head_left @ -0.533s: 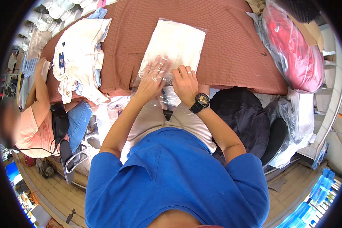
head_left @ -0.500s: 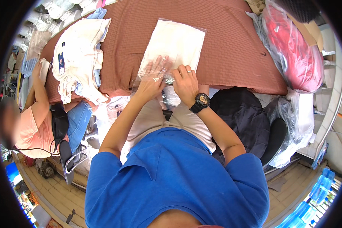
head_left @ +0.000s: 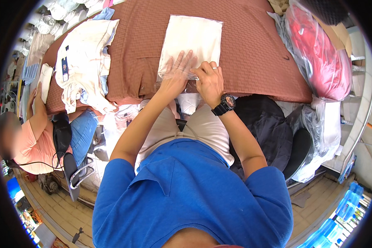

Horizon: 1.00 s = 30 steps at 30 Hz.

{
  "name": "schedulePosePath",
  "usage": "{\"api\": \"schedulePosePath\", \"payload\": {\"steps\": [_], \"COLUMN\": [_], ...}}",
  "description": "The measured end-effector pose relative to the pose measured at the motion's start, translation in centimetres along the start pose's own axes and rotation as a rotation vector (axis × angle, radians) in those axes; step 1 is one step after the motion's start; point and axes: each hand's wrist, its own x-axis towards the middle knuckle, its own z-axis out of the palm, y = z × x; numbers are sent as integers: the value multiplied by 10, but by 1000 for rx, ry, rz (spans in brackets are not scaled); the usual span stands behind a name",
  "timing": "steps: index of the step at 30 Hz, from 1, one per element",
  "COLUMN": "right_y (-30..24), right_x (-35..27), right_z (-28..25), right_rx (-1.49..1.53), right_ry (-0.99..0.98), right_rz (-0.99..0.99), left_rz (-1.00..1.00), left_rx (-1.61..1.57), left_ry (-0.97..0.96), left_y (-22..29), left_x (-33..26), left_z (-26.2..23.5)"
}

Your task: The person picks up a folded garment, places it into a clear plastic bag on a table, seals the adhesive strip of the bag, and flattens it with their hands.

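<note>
A clear plastic bag with a folded white garment inside lies flat on the brown table cover. My left hand rests flat on the bag's near open end, fingers spread. My right hand, with a ring and a black wristwatch, pinches the bag's flap at that same near edge, next to the left hand.
A heap of cream and white garments lies on the table's left. A clear bag of red cloth sits at the right. A seated person in an orange top is at the left. A black bag rests by my right arm.
My left hand has flattened onto the bag's near end and my right hand has shifted slightly along the flap. The bag itself has stayed in place.
</note>
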Motion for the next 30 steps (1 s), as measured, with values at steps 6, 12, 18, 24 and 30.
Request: {"api": "schedulePosePath", "payload": {"steps": [6, 12, 18, 24, 30], "right_y": [21, 24, 79, 78, 95], "right_x": [-6, -34, -20, 6, -27], "right_z": [17, -29, -21, 21, -9], "right_rx": [-1, 168, 142, 45, 281], "right_ry": [-15, -80, 78, -69, -3], "right_rz": [77, 187, 492, 693, 571], "left_rz": [-204, -255, -368, -599, -582], "left_rx": [156, -58, -191, -463, -560], "left_ry": [63, 31, 332, 225, 125], "left_y": [3, 54, 26, -53, -58], "left_x": [17, -53, -36, -15, -45], "left_z": [26, -20, -99, -39, -65]}}
